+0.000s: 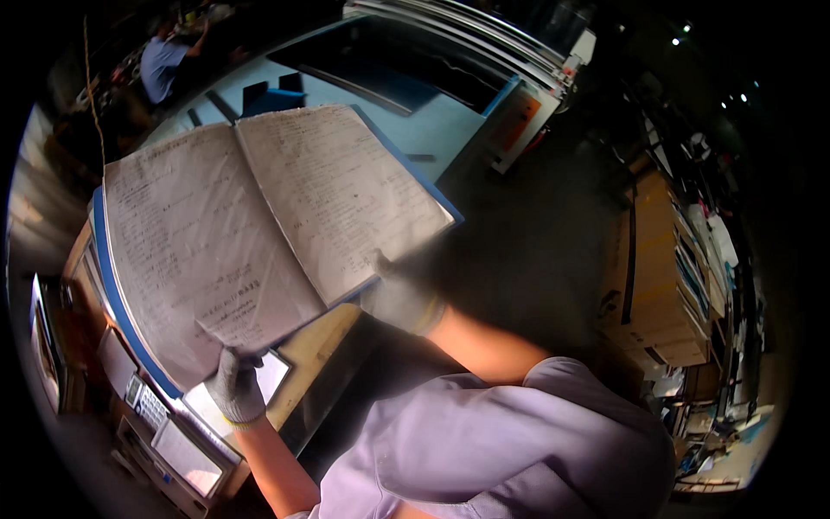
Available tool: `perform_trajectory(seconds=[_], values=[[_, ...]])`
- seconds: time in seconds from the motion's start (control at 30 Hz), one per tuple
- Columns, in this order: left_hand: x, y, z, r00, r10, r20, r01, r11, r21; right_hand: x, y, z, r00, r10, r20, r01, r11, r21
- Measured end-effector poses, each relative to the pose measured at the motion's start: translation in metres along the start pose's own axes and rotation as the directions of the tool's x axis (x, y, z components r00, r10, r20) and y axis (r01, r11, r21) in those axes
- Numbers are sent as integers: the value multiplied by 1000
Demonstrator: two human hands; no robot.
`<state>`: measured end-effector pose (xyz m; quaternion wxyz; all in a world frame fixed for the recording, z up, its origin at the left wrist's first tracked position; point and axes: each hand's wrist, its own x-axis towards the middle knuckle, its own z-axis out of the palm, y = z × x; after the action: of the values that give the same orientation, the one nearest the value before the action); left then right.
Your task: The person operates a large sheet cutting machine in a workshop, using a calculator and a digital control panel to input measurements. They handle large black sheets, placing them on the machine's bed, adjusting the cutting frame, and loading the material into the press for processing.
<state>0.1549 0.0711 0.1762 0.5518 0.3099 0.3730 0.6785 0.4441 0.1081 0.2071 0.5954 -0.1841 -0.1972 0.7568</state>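
A large open notebook (199,225) with a blue cover and handwritten pages is held up, tilted, in front of me. My left hand (236,387), in a grey knit glove, grips its lower left edge, thumb on the page and fingers curled beneath. At the lower right edge, my gloved right hand (400,294) holds the right-hand side, thumb over the page; motion blurs this hand, and its other fingers are hidden under the cover. The page corner near my left thumb is slightly creased.
Beneath the notebook is a wooden desk (324,340) with papers and a white calculator (147,402). Beyond stands a light blue machine table (458,130) with dark pieces and a metal rail. Cardboard boxes (661,259) line the right. Another person (162,65) is at the far left.
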Motion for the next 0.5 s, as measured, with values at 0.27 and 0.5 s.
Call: perform_trajectory(seconds=[0.27, 0.5], values=[[-15, -97, 205, 894, -242, 377, 240, 969, 51, -113, -131, -119, 974, -102, -205, 150, 961, 233], [-8, -227, 466, 640, -395, 659, 334, 916, 224, -147, -320, -194, 949, -249, -193, 281, 946, 162]])
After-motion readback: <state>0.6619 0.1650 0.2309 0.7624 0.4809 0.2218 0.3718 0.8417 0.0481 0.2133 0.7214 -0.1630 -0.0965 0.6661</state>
